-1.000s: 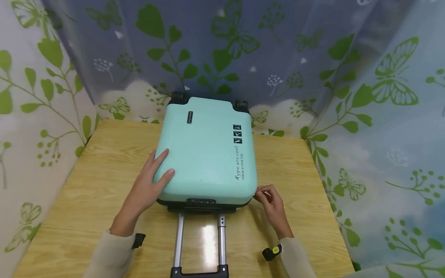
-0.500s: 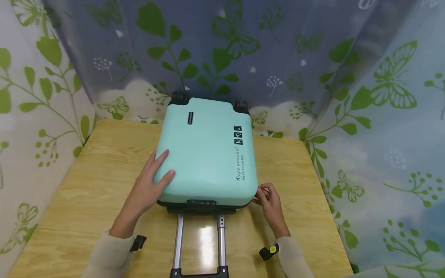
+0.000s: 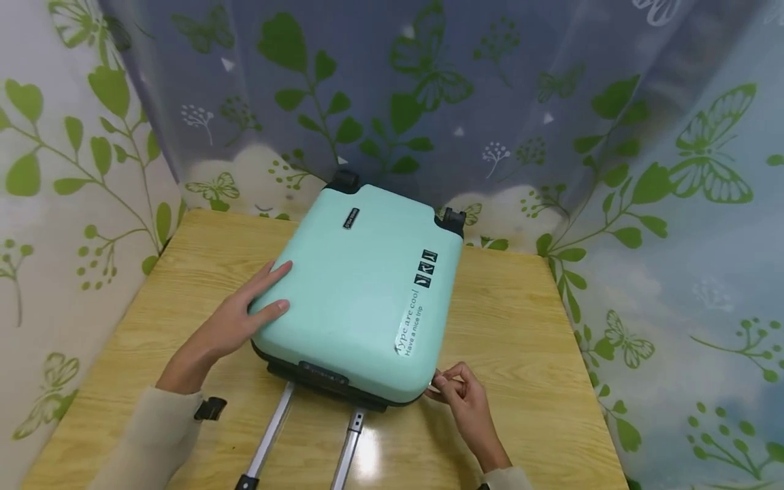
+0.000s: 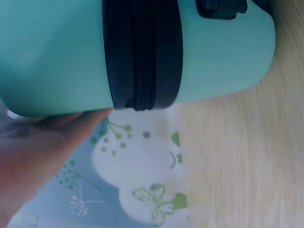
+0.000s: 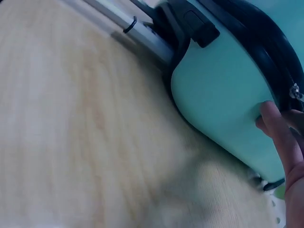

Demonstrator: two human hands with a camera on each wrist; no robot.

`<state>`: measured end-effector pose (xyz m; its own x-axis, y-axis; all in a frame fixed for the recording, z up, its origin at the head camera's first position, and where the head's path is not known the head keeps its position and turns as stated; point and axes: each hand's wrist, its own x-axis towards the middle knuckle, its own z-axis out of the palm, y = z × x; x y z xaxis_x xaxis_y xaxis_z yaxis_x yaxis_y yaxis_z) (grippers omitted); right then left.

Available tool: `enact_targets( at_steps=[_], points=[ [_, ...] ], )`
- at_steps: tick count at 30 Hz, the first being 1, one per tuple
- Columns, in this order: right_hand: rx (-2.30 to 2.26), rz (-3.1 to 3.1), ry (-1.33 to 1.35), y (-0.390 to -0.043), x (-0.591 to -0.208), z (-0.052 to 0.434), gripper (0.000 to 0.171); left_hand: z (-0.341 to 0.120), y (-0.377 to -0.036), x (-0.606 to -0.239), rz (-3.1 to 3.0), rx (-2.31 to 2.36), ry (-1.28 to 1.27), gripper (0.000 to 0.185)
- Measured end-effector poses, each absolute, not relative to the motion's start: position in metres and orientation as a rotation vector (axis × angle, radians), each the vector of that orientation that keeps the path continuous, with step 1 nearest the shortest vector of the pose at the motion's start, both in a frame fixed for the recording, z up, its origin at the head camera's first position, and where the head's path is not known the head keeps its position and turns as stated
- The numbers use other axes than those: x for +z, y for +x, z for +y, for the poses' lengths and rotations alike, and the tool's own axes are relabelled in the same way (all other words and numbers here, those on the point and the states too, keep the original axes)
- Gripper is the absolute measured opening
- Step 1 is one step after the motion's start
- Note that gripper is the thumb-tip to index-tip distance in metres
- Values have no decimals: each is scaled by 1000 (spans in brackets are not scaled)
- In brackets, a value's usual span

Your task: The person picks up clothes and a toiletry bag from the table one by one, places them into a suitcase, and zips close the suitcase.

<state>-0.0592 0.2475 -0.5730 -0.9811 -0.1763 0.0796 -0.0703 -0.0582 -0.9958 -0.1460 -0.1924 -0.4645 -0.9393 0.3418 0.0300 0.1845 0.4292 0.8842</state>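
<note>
the mint suitcase lay flat on the table, skewed, its wheels toward the curtain and its handle rails reaching off the near edge. the left hand lay flat with straight fingers on the case's near left corner, steadying it. the right hand was curled at the near right corner, fingertips pinching something small at the black zipper band; the right wrist view showed a metal zipper pull just by the fingers. the step in hand looked like working the zipper. the next move would likely call for a firm pinch on the pull and a steady drag along the band, with the left hand bracing the case.
</note>
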Motion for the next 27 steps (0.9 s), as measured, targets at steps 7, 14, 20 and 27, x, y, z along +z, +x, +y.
enact_targets(
  at_steps=[7, 14, 20, 27],
  points=[
    [-2166, 2109, -362, -35, -571, 231, 17, -213, -171, -463, 2405, 1514, 609, 65],
    [-2143, 2169, -218, -19, -570, 220, 18, -218, -191, -466, 2367, 1495, 670, 64],
    [-1736, 2684, -321, -21, -563, 227, 6, -210, -195, -465, 2357, 1561, 563, 70],
    [-1161, 3003, -805, -29, -563, 239, 12, -213, -156, -470, 2412, 1575, 370, 77]
  ],
)
